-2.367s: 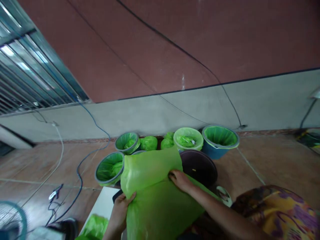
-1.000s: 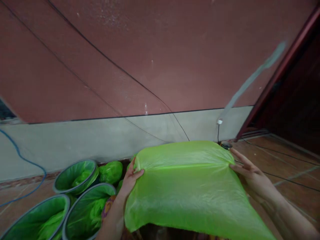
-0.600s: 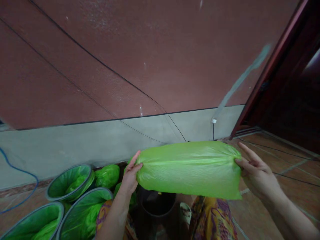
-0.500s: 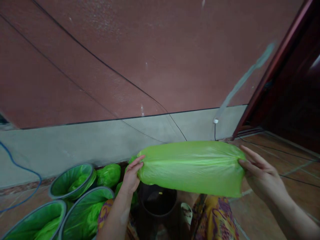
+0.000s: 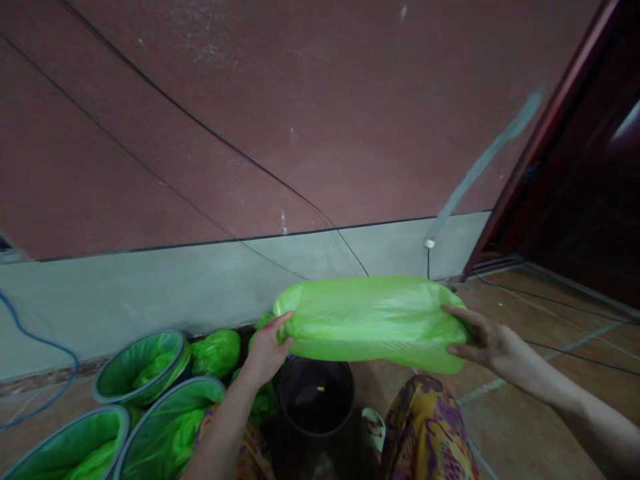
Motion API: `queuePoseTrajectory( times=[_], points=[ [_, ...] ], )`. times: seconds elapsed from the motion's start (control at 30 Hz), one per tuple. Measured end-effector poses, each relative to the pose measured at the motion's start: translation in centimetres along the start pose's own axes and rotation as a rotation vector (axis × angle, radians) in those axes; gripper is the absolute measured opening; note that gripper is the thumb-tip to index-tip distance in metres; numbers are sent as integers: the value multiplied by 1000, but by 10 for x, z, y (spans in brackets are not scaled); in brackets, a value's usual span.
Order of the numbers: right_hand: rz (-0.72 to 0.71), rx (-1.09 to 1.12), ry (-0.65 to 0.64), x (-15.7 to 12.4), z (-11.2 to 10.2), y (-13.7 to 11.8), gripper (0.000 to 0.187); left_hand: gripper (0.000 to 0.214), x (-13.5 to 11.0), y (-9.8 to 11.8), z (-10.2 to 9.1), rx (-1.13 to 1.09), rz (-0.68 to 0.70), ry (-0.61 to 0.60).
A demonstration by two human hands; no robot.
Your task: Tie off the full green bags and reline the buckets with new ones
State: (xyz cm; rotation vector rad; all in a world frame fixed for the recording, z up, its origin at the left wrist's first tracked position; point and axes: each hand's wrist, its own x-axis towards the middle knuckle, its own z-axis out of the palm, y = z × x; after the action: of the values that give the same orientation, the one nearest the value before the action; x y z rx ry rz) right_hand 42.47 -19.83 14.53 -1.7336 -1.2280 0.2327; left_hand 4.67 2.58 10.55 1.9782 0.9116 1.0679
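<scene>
Head view, nearest first: your patterned garment (image 5: 430,433) lies below and between both grips. Just left of it, straight under the bag, stands a dark bucket (image 5: 315,400) with its mouth open.

Your left grip (image 5: 265,347) pinches the left end of the green bag (image 5: 370,320), thumb on top. Your right grip (image 5: 487,340) closes around the right end, fingers curled over the plastic. The bag is stretched sideways between the two grips, bunched into a long roll, in the air above the bucket.

Below and left of the left grip sit three lined bins (image 5: 125,363), with a tied green bundle (image 5: 216,352) just beside that grip.

Beyond the grips runs the wall (image 5: 150,293), grey below and red-brown above. A blue cable (image 5: 74,365) lies far left, and a dark doorway (image 5: 590,200) stands beyond the right grip.
</scene>
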Motion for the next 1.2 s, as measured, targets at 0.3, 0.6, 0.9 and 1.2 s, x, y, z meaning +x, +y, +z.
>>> queuePoseTrajectory(
  times=[0.3, 0.6, 0.9, 1.2],
  points=[
    [-158, -586, -44, 10, 16, 16, 30, 36, 5, -8, 15, 644, 167, 76],
    [-228, -277, 19, -2, 5, 14, 30, 15, -2, -30, 1, 439, 203, 190],
    [-89, 160, 166, -24, -3, -22, 27, 14, -14, -10, -23, -130, -19, 97],
    [-46, 47, 706, -34, 14, -51, 26, 39, -9, 20, -2, -662, -149, 455]
  ],
)
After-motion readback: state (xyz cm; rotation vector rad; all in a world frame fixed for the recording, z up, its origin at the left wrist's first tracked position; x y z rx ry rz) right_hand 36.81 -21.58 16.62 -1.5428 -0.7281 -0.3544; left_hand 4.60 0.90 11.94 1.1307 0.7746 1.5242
